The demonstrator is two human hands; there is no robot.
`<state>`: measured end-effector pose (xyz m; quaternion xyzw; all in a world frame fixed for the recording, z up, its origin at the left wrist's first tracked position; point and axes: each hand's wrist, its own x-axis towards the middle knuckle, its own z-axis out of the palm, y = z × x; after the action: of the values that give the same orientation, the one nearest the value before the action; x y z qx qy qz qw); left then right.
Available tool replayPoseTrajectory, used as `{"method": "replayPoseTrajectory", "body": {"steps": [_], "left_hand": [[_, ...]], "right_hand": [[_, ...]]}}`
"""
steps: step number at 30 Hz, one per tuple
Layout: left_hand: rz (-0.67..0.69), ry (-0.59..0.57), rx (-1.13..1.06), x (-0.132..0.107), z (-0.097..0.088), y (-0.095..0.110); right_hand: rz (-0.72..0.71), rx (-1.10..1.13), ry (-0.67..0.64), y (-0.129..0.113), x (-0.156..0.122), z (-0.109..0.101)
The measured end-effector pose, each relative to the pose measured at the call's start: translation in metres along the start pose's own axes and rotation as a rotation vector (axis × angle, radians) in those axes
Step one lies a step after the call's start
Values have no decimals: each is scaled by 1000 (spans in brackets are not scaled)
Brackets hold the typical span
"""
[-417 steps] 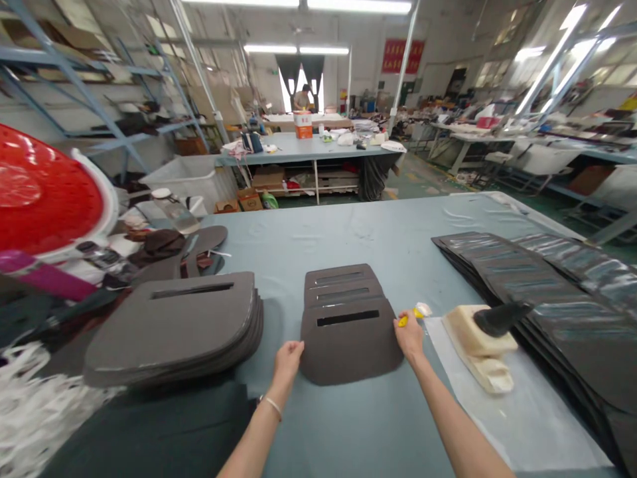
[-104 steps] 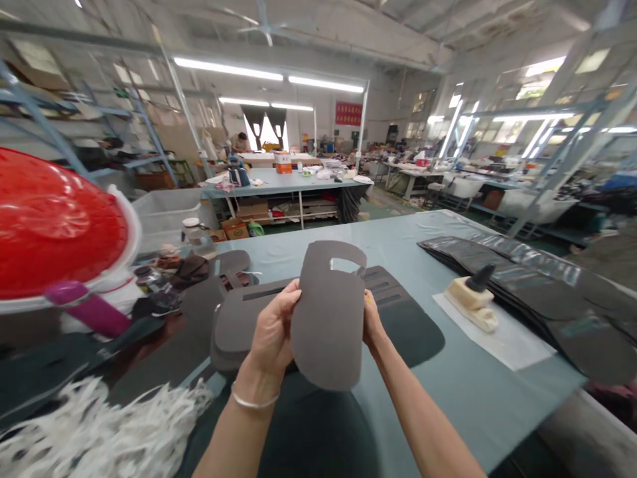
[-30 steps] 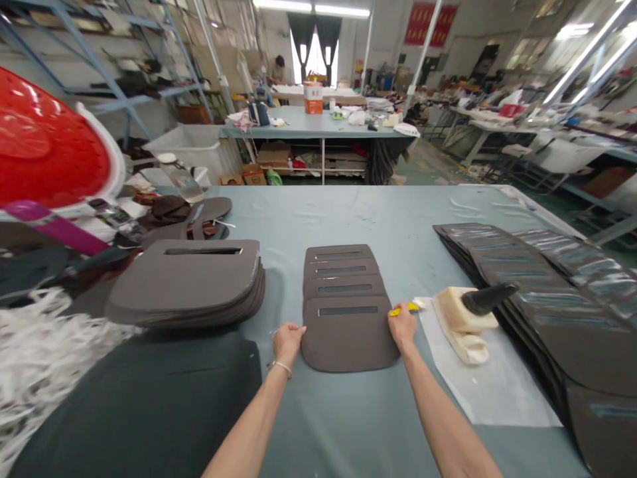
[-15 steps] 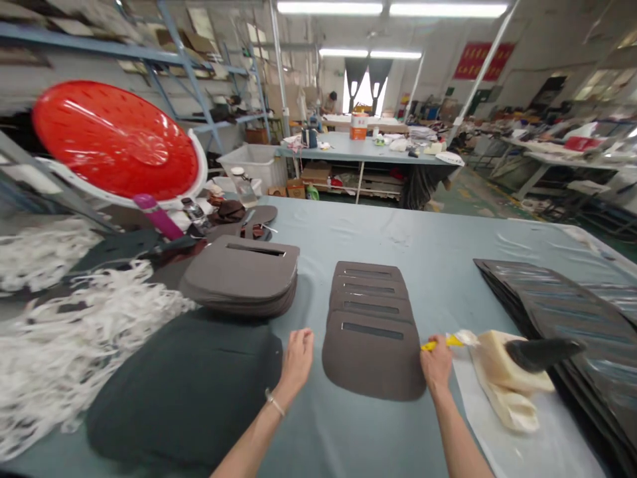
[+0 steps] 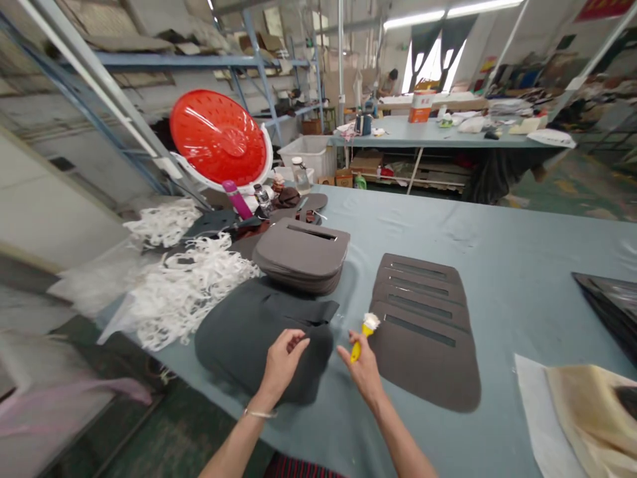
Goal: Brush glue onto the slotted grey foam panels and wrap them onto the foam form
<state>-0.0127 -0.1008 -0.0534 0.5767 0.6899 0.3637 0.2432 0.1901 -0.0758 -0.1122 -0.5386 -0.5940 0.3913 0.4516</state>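
My right hand (image 5: 364, 369) grips a small yellow-handled brush (image 5: 361, 334) with white bristles, held upright just left of a row of overlapping grey slotted pieces (image 5: 423, 325) laid on the blue-grey table (image 5: 497, 245). My left hand (image 5: 281, 362) hovers over a dark grey pile of flat material (image 5: 249, 338) at the table's near edge, fingers curled in a pinch with nothing I can make out in them. A stack of grey slotted pieces (image 5: 303, 252) lies beyond that pile.
White shredded strips (image 5: 184, 285) spill over the table's left end. A red round basket (image 5: 219, 136), bottles and a purple bottle (image 5: 237, 199) stand behind. A cream glue container on white paper (image 5: 582, 411) sits at right, with black pieces (image 5: 612, 302) beyond. A person works far back.
My view has swung left. Both hands left the row of grey pieces and moved left toward the dark pile; the right hand carried the brush along and raised it.
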Motion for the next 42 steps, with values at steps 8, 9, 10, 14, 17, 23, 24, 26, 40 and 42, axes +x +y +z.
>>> {"method": "replayPoseTrajectory", "body": {"steps": [8, 9, 10, 14, 17, 23, 24, 26, 40, 42], "left_hand": [[-91, 254, 454, 10, -40, -16], [-141, 311, 576, 14, -46, -21], [-183, 315, 658, 18, -51, -25], [-271, 51, 670, 34, -58, -30], [-278, -64, 644, 41, -47, -22], [-13, -201, 350, 26, 23, 6], [14, -237, 295, 22, 39, 11], [34, -301, 204, 14, 71, 21], [19, -363, 140, 9, 178, 26], [18, -355, 79, 11, 173, 26]], "right_hand": [[101, 146, 159, -21, 0, 50], [92, 119, 169, -19, -2, 45], [92, 89, 184, -17, -3, 39], [116, -31, 265, -10, -10, 16], [108, -123, 286, -2, -17, -3], [91, -336, 377, 33, -42, -76], [103, -377, 405, 41, -46, -93], [135, -469, 457, 57, -54, -128], [468, -926, 570, 106, -71, -225], [471, -941, 574, 106, -71, -224]]}}
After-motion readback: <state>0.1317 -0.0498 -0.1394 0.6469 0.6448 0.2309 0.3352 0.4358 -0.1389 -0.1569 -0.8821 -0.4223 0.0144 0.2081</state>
